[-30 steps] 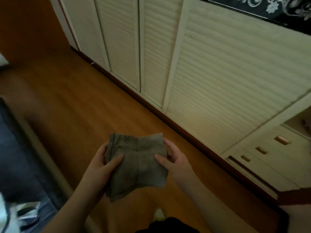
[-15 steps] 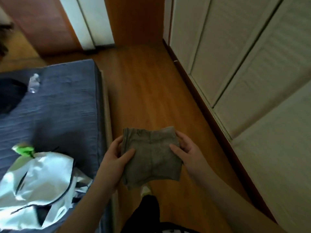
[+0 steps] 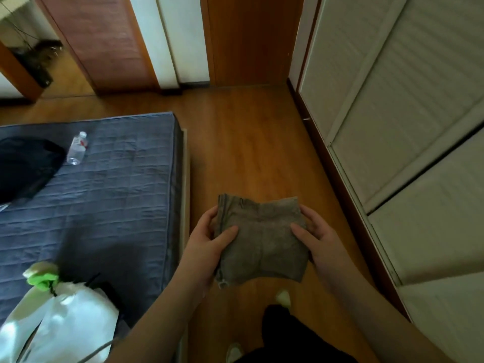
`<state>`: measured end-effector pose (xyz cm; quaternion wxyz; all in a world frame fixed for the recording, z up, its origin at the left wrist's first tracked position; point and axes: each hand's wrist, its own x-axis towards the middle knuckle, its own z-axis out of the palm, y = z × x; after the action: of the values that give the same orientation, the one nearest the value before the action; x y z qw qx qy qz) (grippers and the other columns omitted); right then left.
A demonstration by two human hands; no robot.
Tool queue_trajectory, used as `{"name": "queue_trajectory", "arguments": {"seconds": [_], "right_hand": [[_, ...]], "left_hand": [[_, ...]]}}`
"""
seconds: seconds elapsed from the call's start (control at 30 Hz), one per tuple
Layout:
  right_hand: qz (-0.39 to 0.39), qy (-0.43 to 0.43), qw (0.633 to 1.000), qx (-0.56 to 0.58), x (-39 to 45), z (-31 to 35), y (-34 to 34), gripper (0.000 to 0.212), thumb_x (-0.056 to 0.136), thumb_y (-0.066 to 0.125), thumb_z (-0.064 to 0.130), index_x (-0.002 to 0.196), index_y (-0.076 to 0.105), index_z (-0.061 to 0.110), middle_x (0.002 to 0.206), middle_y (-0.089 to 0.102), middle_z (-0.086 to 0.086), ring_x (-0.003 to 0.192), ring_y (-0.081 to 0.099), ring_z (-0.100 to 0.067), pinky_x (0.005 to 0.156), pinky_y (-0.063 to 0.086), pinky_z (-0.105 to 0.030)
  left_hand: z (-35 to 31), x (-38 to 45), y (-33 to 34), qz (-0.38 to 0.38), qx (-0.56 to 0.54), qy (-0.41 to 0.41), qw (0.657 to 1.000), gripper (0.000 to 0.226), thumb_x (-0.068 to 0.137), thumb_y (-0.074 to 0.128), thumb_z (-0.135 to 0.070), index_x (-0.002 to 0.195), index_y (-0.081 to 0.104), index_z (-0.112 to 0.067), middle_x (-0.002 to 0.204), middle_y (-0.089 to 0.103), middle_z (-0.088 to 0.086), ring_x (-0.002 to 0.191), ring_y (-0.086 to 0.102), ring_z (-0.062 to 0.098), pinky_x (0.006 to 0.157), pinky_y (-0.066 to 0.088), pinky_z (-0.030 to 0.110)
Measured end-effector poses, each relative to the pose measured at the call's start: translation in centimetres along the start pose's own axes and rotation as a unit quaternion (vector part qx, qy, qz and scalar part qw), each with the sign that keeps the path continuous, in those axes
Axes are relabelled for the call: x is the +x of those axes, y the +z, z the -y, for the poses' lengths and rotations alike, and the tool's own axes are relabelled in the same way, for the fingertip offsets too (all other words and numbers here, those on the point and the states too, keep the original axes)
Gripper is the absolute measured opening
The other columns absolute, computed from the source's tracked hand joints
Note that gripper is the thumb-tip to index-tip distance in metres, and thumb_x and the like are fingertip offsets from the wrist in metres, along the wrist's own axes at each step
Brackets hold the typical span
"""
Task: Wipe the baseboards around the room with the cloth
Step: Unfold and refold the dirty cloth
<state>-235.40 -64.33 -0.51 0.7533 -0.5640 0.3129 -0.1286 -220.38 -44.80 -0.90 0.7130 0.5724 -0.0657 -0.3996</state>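
Here | left hand and right hand grip opposite edges of the cloth, thumbs on top | cloth: folded, grey-brown, napped, roughly square, held above the glossy wooden floor | left: quilted blue-grey bed | right: dark baseboard under louvred doors

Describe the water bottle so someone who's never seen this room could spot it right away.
Find the bed with the dark blue-grey cover on the left. Near its far end a small clear plastic bottle lies on its side, beside a black bag. It alone is see-through, with a white cap.
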Motion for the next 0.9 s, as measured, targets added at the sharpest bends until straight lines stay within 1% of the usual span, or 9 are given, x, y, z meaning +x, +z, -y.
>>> {"name": "queue_trajectory", "arguments": {"seconds": [0.1, 0.17, 0.27, 0.33, 0.47, 0.6, 0.7, 0.8, 0.9], "right_hand": [[0.007, 0.006, 1.000, 0.027, 5.8, 1.2, -1.6, 0.059, 0.074, 0.078, 0.038, 0.128, 0.057, 0.041, 0.118, 0.072, 0.006, 0.106, 0.070, -0.014, 0.076, 0.059, -0.027], [0.020, 0.012, 0.999, 0.035, 9.9, 2.4, -2.6, 0.057, 0.075, 0.077, 0.036, 0.129, 0.057, 0.041, 0.118, 0.072, 0.005, 0.106, 0.070, -0.015, 0.076, 0.060, -0.029], [0.039, 0.024, 0.998, 0.040, 15.6, 4.8, -3.8, 0.063, 0.076, 0.077, 0.035, 0.135, 0.055, 0.039, 0.119, 0.071, 0.006, 0.108, 0.069, -0.016, 0.077, 0.060, -0.030], [0.056, 0.025, 0.997, 0.039, 19.0, 6.8, -4.4, 0.065, 0.074, 0.079, 0.038, 0.135, 0.055, 0.040, 0.120, 0.071, 0.007, 0.108, 0.069, -0.015, 0.079, 0.059, -0.031], [0.080, 0.027, 0.996, 0.029, 25.9, 10.0, -4.5, 0.054, 0.077, 0.074, 0.033, 0.127, 0.058, 0.040, 0.116, 0.072, 0.007, 0.106, 0.070, -0.015, 0.076, 0.059, -0.029], [0.101, 0.027, 0.994, 0.017, 32.1, 12.1, -2.3, 0.055, 0.077, 0.073, 0.032, 0.129, 0.058, 0.036, 0.113, 0.073, 0.007, 0.104, 0.070, -0.015, 0.075, 0.059, -0.028], [0.116, 0.026, 0.993, 0.004, 37.3, 13.0, 0.6, 0.050, 0.078, 0.071, 0.030, 0.126, 0.059, 0.036, 0.110, 0.074, 0.009, 0.102, 0.071, -0.014, 0.075, 0.059, -0.027], [0.130, 0.023, 0.991, -0.015, 43.2, 13.9, 4.3, 0.044, 0.085, 0.070, 0.026, 0.127, 0.059, 0.036, 0.110, 0.073, 0.011, 0.102, 0.071, -0.013, 0.075, 0.059, -0.026], [0.134, 0.027, 0.990, -0.025, 48.9, 15.2, 8.1, 0.038, 0.093, 0.068, 0.024, 0.126, 0.060, 0.039, 0.110, 0.073, 0.012, 0.103, 0.070, -0.012, 0.075, 0.059, -0.026]], "left_hand": [[-1.1, 5.6, 1.4, -0.009, 0.011, -0.003, 1.000, 0.064, 0.065, 0.092, -0.039, 0.120, 0.062, -0.050, 0.115, 0.071, -0.006, 0.105, 0.071, 0.025, 0.081, 0.060, 0.043], [-2.2, 9.5, 2.4, -0.019, 0.019, -0.004, 1.000, 0.063, 0.065, 0.091, -0.039, 0.119, 0.061, -0.052, 0.113, 0.072, -0.008, 0.104, 0.072, 0.023, 0.080, 0.061, 0.041], [-4.7, 14.9, 4.1, -0.040, 0.033, -0.006, 0.999, 0.064, 0.064, 0.091, -0.041, 0.119, 0.060, -0.053, 0.113, 0.071, -0.008, 0.103, 0.072, 0.022, 0.080, 0.061, 0.041], [-6.5, 17.9, 5.1, -0.041, 0.044, 0.004, 0.998, 0.066, 0.065, 0.090, -0.043, 0.122, 0.059, -0.051, 0.115, 0.071, -0.007, 0.105, 0.071, 0.022, 0.083, 0.060, 0.043], [-9.3, 23.2, 5.8, -0.057, 0.042, 0.012, 0.997, 0.069, 0.063, 0.091, -0.045, 0.124, 0.058, -0.049, 0.118, 0.071, -0.004, 0.106, 0.071, 0.024, 0.084, 0.060, 0.045], [-11.3, 27.5, 4.7, -0.090, 0.019, 0.016, 0.996, 0.070, 0.055, 0.093, -0.048, 0.117, 0.061, -0.052, 0.114, 0.071, -0.008, 0.103, 0.072, 0.022, 0.080, 0.061, 0.041], [-13.2, 31.4, 2.4, -0.122, 0.005, 0.026, 0.992, 0.069, 0.058, 0.090, -0.041, 0.119, 0.059, -0.049, 0.110, 0.072, -0.010, 0.102, 0.072, 0.020, 0.079, 0.061, 0.038], [-15.7, 35.9, -0.5, -0.143, -0.001, 0.048, 0.989, 0.061, 0.066, 0.086, -0.034, 0.120, 0.061, -0.046, 0.109, 0.073, -0.009, 0.103, 0.071, 0.022, 0.084, 0.060, 0.044], [-18.5, 40.4, -3.4, -0.171, -0.026, 0.060, 0.983, 0.057, 0.076, 0.080, -0.022, 0.127, 0.059, -0.037, 0.112, 0.073, -0.001, 0.104, 0.071, 0.026, 0.089, 0.058, 0.052]]}}
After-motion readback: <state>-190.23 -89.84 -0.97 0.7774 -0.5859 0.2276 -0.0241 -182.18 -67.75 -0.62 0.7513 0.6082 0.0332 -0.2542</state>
